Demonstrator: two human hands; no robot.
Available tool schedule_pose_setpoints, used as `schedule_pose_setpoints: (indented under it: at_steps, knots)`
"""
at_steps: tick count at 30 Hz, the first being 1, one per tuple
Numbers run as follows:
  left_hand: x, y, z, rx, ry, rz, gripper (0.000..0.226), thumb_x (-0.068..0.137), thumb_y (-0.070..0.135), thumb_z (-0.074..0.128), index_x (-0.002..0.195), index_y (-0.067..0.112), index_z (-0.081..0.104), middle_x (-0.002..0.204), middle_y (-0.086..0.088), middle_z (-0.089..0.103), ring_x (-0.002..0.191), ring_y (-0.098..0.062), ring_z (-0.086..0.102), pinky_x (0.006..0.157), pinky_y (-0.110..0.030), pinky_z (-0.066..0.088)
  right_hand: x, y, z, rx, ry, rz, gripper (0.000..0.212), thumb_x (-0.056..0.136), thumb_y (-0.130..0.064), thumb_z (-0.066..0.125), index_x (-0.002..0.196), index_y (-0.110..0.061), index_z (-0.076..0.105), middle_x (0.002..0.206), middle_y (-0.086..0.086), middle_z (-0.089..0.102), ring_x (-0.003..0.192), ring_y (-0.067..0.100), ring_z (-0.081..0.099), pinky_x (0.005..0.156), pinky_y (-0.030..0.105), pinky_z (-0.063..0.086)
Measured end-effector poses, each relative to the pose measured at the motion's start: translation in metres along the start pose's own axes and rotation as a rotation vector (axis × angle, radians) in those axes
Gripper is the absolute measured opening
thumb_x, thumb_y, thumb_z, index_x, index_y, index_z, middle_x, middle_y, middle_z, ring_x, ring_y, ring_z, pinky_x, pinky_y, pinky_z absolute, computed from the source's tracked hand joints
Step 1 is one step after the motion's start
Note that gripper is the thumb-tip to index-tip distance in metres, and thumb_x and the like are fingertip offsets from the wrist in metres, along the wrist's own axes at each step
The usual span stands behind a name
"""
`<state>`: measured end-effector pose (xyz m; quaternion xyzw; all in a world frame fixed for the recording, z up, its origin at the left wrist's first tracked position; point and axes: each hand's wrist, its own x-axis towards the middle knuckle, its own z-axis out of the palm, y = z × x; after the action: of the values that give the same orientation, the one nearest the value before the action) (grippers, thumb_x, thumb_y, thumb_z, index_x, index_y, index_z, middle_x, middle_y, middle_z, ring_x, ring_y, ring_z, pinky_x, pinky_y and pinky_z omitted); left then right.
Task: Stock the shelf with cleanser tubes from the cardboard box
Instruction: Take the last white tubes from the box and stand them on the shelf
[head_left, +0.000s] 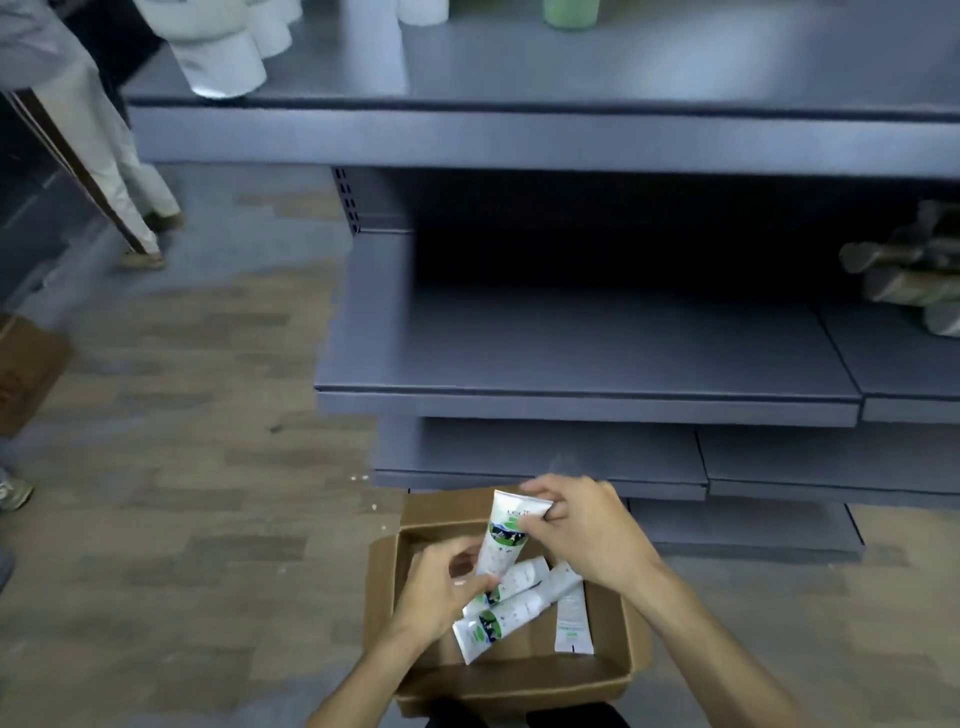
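Cleanser tubes, white with green-and-black labels, are what I'm watching: one raised tube (503, 535) stands nearly upright over the open cardboard box (519, 680), which sits on the floor at six o'clock in my view. My right hand (582, 530) pinches that tube near its flat crimped top, thumb and fingertips curled round the upper edge. My left hand (441, 587) comes in from seven o'clock, fingers curled toward the tube's lower end, by the cap; I cannot tell for sure whether they actually close on it, though they sit right against it.

Inside the box I count three more tubes. Two lie slanted (511, 613), one partly over the other, just beneath the raised one. A third lies flat (571, 618) along the right-hand wall, at about four o'clock from the left hand.

Grey metal shelving fills twelve o'clock. I'm seeing the middle shelf (587, 358) straight above the box, with a heap of greenish packs (914, 270) on it out at three o'clock. On the top shelf (519, 67), white paper rolls (223, 62) sit at eleven o'clock and a green container (570, 13) at the upper edge.

Off at ten o'clock, another person's legs in pale trousers (104, 150) stand on the wood-pattern floor (182, 467). A second cardboard carton (26, 374) sits at nine o'clock.
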<state>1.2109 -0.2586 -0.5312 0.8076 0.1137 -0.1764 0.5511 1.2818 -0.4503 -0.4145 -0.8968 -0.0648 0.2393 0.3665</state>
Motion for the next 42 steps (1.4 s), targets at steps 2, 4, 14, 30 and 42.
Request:
schedule_pose_setpoints:
  at_steps: [2, 4, 14, 30, 42]
  knots:
    - [-0.002, 0.012, -0.005, -0.050, 0.029, 0.034, 0.041, 0.073, 0.009, 0.084, 0.102, 0.036, 0.073, 0.100, 0.016, 0.077, 0.097, -0.004, 0.071, 0.092, -0.027, 0.056, -0.003, -0.011, -0.006, 0.109, 0.045, -0.029, 0.025, 0.083, -0.024, 0.077, 0.107, -0.031, 0.070, 0.089, -0.015, 0.076, 0.081, -0.010, 0.069, 0.073, 0.014, 0.056]
    - [-0.002, 0.027, -0.013, -0.091, 0.052, 0.055, 0.044, 0.069, 0.009, 0.085, 0.100, 0.039, 0.075, 0.097, 0.011, 0.078, 0.093, -0.007, 0.072, 0.083, -0.022, 0.055, -0.006, -0.026, -0.013, 0.199, 0.094, -0.058, 0.021, 0.081, -0.017, 0.079, 0.096, -0.030, 0.072, 0.082, -0.014, 0.076, 0.079, -0.009, 0.070, 0.074, 0.012, 0.055]
    - [-0.004, 0.137, -0.067, -0.082, 0.125, 0.259, 0.049, 0.063, 0.025, 0.086, 0.101, 0.052, 0.072, 0.093, 0.009, 0.078, 0.089, -0.009, 0.074, 0.085, -0.025, 0.058, -0.016, -0.106, -0.078, 0.476, 0.232, -0.298, 0.022, 0.081, -0.011, 0.079, 0.098, -0.023, 0.070, 0.093, -0.008, 0.077, 0.088, 0.008, 0.074, 0.079, 0.027, 0.060]
    - [-0.060, 0.330, -0.105, 0.010, 0.222, 0.681, 0.038, 0.077, 0.018, 0.082, 0.110, 0.035, 0.072, 0.104, 0.018, 0.075, 0.102, -0.002, 0.069, 0.095, -0.030, 0.053, -0.060, -0.196, -0.216, 0.539, 0.419, -0.677, 0.021, 0.080, -0.011, 0.078, 0.098, -0.018, 0.072, 0.094, -0.003, 0.078, 0.088, 0.015, 0.075, 0.079, 0.028, 0.060]
    - [-0.037, 0.456, -0.074, -0.021, 0.400, 0.906, 0.030, 0.078, 0.022, 0.083, 0.106, 0.027, 0.074, 0.095, 0.016, 0.075, 0.088, 0.004, 0.070, 0.076, -0.015, 0.056, -0.074, -0.213, -0.335, 0.447, 0.564, -0.889, 0.023, 0.081, -0.010, 0.078, 0.103, -0.013, 0.072, 0.101, -0.002, 0.078, 0.092, 0.017, 0.075, 0.080, 0.029, 0.060]
